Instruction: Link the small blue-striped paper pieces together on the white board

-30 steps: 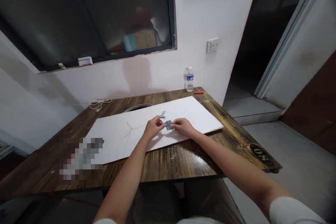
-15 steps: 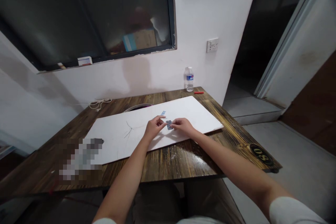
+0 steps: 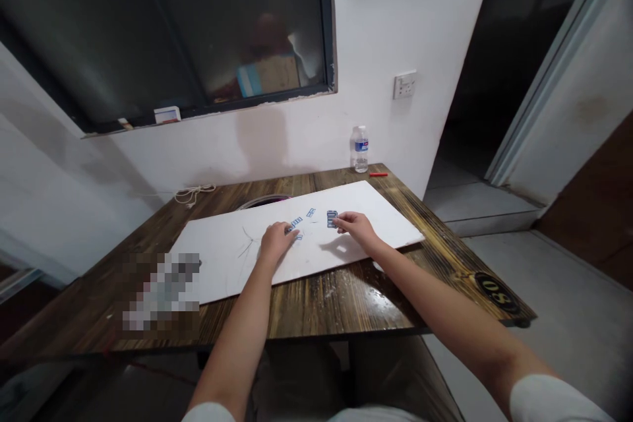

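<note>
My right hand point(image 3: 355, 227) touches a blue-printed tag point(image 3: 331, 218), pinch unclear. My left hand point(image 3: 275, 242) sits curled beside a blue-printed strip point(image 3: 296, 222) on the white board point(image 3: 376, 201).

Bare white-walled room point(image 3: 297, 138): wooden table point(image 3: 316, 316), round number tag point(image 3: 495, 293), wall socket point(image 3: 405, 84).

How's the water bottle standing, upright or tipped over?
Upright: the water bottle stands on its base at the back of the wooden table.
</note>
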Motion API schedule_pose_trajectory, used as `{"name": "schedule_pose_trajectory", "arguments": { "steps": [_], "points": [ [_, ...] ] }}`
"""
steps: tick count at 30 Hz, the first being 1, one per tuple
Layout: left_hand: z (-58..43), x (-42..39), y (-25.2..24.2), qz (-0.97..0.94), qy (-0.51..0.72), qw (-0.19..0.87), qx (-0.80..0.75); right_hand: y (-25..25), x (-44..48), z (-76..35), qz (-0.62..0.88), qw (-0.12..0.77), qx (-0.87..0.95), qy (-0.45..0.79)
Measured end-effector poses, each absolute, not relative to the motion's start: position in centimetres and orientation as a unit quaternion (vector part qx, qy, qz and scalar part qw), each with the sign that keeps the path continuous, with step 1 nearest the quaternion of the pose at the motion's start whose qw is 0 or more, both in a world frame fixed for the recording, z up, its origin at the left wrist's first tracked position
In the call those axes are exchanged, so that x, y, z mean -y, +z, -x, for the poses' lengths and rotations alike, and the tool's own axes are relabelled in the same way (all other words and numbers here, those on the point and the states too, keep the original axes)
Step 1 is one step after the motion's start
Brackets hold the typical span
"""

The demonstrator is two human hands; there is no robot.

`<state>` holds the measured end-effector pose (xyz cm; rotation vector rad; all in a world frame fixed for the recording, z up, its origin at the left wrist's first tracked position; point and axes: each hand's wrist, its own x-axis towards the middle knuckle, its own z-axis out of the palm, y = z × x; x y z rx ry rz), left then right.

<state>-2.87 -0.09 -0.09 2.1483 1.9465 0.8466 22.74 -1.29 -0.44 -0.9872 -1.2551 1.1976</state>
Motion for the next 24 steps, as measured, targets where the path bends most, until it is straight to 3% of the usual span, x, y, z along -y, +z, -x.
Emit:
{"name": "schedule_pose_trajectory", "arguments": {
  "steps": [7,16,24],
  "points": [
    [3.8,-0.2,-0.3,-0.765,0.242,0.113,-0.586,-0.1,1.5,-22.7,0.427,0.534,0.535,0.496],
    [4.2,-0.6,-0.6,-0.734,0.198,0.196,-0.620,-0.6,1.0,-22.8,0.432,0.525,0.543,0.492],
    [3.8,0.0,0.0,-0.731,0.201,0.133,-0.638,-0.7,1.1,-22.8,0.427,0.528,0.542,0.496]
  ]
}}
